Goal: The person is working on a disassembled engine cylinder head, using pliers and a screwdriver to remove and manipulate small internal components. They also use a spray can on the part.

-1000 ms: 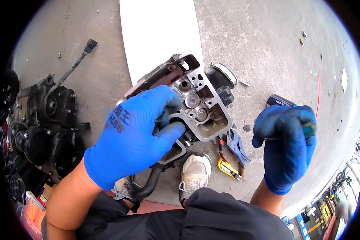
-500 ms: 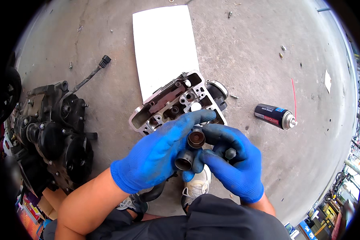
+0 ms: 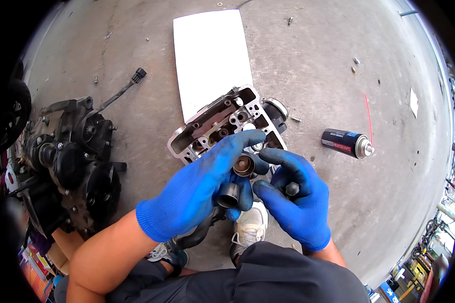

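My left hand (image 3: 189,187), in a blue work glove, holds two hollow metal bucket tappets. The upper tappet (image 3: 243,165) shows a brownish inside with a small nub at its centre, and sits between index finger and thumb. Lower down, a second tappet (image 3: 228,195) rests against the fingers, its open end facing up. My right hand (image 3: 296,194), gloved too, is curled around a dark piece with a faceted end (image 3: 291,189); the rest of that piece is hidden. Its thumb and index finger are apart, beside the tappets. Just beyond both hands lies an aluminium cylinder head (image 3: 222,126).
A white sheet (image 3: 212,55) lies partly under the cylinder head. To the right is a spray can (image 3: 346,143) with a red straw (image 3: 369,118). A dark engine block (image 3: 71,161) with a cable stands at left. Small bolts (image 3: 356,61) dot the concrete floor. My shoe (image 3: 250,227) is below the hands.
My right thumb and index finger have come away from the upper tappet and spread apart. The two tappets remain in my left hand, slightly turned. The view has shifted a little.
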`<state>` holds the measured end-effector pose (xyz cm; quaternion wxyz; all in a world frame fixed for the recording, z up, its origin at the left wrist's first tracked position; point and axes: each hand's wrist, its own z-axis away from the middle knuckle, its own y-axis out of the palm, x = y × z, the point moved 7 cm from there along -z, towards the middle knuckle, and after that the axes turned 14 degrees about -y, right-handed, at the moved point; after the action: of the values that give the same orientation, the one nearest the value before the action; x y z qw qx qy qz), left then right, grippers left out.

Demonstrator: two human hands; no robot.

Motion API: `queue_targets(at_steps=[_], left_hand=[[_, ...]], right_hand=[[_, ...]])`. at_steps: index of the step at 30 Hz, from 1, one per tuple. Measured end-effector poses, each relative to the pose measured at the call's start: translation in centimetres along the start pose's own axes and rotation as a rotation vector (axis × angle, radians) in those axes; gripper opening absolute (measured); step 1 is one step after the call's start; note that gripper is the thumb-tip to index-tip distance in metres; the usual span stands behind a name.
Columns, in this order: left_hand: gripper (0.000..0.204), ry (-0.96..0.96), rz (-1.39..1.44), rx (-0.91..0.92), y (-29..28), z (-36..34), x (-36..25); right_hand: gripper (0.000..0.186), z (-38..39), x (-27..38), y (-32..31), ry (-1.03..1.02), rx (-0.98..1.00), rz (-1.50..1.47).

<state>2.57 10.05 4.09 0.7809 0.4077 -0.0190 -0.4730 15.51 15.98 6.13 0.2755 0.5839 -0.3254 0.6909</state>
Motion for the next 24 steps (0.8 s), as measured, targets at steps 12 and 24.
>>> queue_targets(at_steps=[12, 24], left_hand=[[0.039, 0.129, 0.088, -0.183, -0.6, -1.4, 2.1], [0.029, 0.045, -0.064, -0.308, -3.6, -0.8, -0.3]], right_hand=[[0.050, -0.1, 1.3, 1.4, -0.432, 0.341, 0.413], [0.039, -0.2, -4.5, -5.6, 0.093, -0.114, 0.107]])
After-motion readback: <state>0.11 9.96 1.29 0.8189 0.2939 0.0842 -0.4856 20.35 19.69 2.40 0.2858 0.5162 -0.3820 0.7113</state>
